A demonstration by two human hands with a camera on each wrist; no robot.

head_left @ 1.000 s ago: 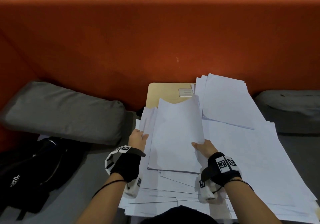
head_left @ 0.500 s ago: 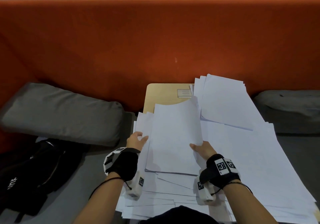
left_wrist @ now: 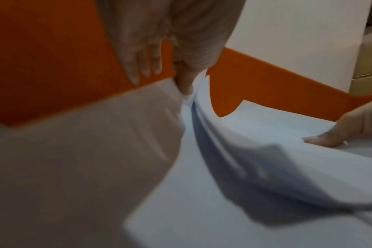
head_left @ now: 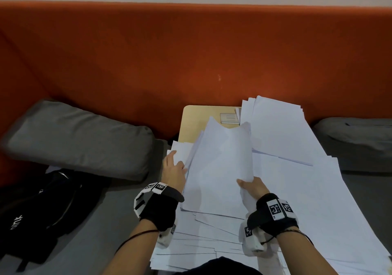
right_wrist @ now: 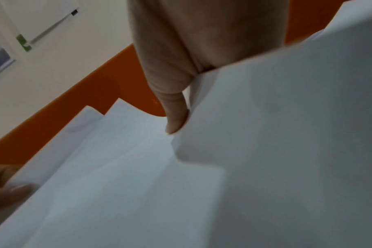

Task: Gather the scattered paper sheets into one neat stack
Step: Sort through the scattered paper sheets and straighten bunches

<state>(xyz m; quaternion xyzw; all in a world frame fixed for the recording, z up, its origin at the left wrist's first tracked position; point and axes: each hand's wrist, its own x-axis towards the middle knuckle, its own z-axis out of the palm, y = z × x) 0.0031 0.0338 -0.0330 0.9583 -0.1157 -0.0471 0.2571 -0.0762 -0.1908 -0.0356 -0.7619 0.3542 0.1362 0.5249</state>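
Note:
A bundle of white sheets (head_left: 218, 168) is held above the scattered paper (head_left: 307, 200) that covers a small wooden table (head_left: 197, 117). My right hand (head_left: 252, 187) pinches the bundle's right edge, thumb (right_wrist: 174, 114) on top, and that side curls upward. My left hand (head_left: 172, 168) lies at the bundle's left edge with fingers (left_wrist: 138, 63) straight and the thumb against the sheets' edges. A looser pile (head_left: 280, 130) sits at the far right of the table. More sheets (head_left: 201, 243) fan out near my body.
An orange sofa back (head_left: 191, 51) rises behind the table. A grey cushion (head_left: 80, 139) and a black bag (head_left: 36, 215) lie to the left, another grey cushion (head_left: 356, 134) to the right. A small card (head_left: 229, 118) rests on the bare table corner.
The right hand has lifted and curled the bundle's right side upward. The left hand has slid forward along the bundle's left edge.

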